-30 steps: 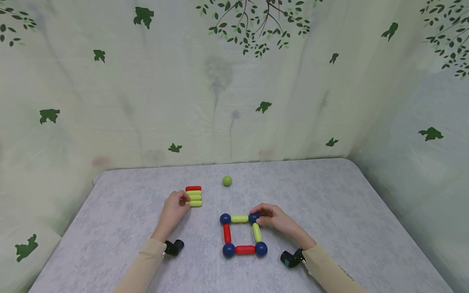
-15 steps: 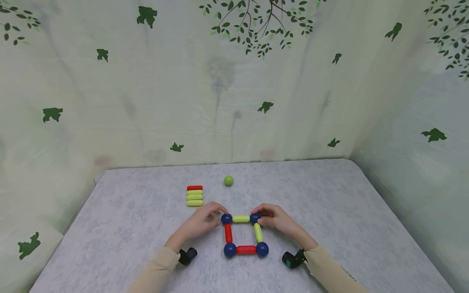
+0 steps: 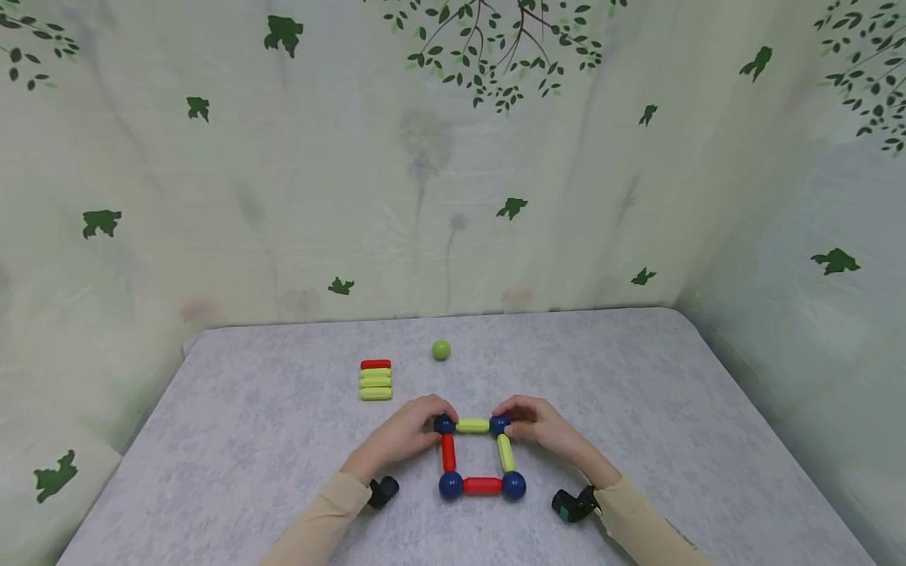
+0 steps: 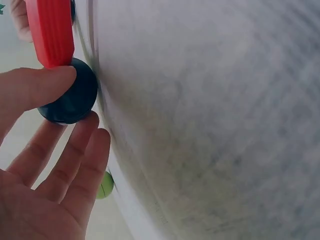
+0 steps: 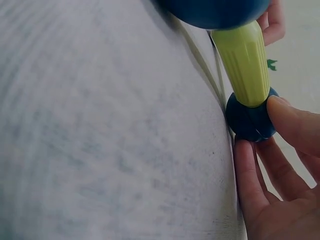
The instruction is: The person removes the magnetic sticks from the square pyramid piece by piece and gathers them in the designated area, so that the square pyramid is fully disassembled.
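A four-sided frame of blue balls and short rods lies flat on the table. My left hand (image 3: 413, 428) pinches its far left blue ball (image 4: 75, 97) between thumb and fingers. The far right blue ball (image 5: 250, 120) is gripped the same way by my right hand (image 3: 541, 428). A yellow-green rod (image 3: 473, 426) joins these two balls. Red rods form the left side (image 3: 449, 453) and the near side (image 3: 483, 486); another yellow-green rod (image 3: 506, 453) makes the right side. The near corners are a left blue ball (image 3: 451, 486) and a right blue ball (image 3: 513, 486).
Behind my left hand, several yellow-green rods (image 3: 375, 383) and one red rod (image 3: 375, 364) lie side by side. A green ball (image 3: 441, 350) sits farther back. The grey table (image 3: 609, 354) ends at a leaf-printed curtain (image 3: 396, 236).
My left hand has left the loose rods, moved right and taken hold of the far left ball. My right hand stays on its ball. The frame has shifted slightly right in view.
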Tool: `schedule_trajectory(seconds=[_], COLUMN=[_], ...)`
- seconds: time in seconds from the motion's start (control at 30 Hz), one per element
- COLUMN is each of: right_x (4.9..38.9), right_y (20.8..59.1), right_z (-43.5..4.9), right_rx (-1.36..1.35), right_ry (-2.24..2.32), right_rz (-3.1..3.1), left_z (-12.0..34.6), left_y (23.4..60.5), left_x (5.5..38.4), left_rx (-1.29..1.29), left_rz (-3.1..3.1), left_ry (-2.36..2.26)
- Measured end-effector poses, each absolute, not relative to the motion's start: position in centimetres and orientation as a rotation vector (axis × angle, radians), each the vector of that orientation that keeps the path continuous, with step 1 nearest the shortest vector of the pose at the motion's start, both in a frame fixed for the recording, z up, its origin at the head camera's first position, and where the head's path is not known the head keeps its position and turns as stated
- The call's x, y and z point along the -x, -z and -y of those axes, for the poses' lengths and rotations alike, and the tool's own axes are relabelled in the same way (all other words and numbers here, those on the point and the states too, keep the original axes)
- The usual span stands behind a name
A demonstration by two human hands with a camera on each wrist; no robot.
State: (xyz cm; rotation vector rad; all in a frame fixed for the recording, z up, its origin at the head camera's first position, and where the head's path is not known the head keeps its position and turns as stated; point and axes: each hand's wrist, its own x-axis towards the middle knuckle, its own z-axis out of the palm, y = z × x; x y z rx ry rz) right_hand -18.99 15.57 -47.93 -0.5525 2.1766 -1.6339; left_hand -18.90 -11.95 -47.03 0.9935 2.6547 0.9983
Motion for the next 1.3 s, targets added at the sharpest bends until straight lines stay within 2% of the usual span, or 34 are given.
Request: schedule_trajectory(seconds=[0.23,0.37,0.6,1.0,1.23,1.3], right_x=[17.7,17.6,17.9,18.0,19.4,19.4], right_y=[45.5,45.4,45.9,45.8,49.0,48.9], right_z=[-15.4,-15.4,-15.5,-15.5,-16.1,-16.1], right_rx=[0.574,0.571,0.546,0.538,0.539,0.544], right_ry=[1.63,1.633,1.606,1.609,1.624,1.624], right_rz=[-2.173,-2.174,-2.165,-2.163,-2.156,-2.151], left_z=[11.5,11.6,11.6,9.9,9.5,9.6], left_y=[46.8,47.0,47.5,47.5,47.7,47.6], left_x=[18.7,19.2,21.3,24.9,26.0,25.9], left_rx=[-0.989,-0.953,-0.722,-0.419,-0.397,-0.397], left_rz=[-2.756,-2.773,-2.758,-2.879,-2.92,-2.914], left_ry=[-0.846,-0.995,-1.369,-1.302,-1.284,-1.304])
